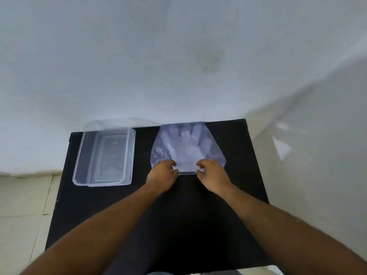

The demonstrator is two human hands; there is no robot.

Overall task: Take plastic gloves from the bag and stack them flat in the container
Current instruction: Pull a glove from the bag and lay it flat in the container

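Note:
A clear plastic bag (210, 139) lies flat on the black table (178, 215), right of centre, with translucent plastic gloves (188, 147) showing through it. My left hand (161, 176) pinches the bag's near edge on the left side. At the same edge, my right hand (213, 173) pinches the right side. A clear rectangular container (85, 155) sits on the table's left part, well apart from both hands; it looks empty.
A clear lid (119, 123) leans behind the container against the white wall (158, 56). The table's left edge borders a tiled floor (23, 205). A wall corner stands at the right.

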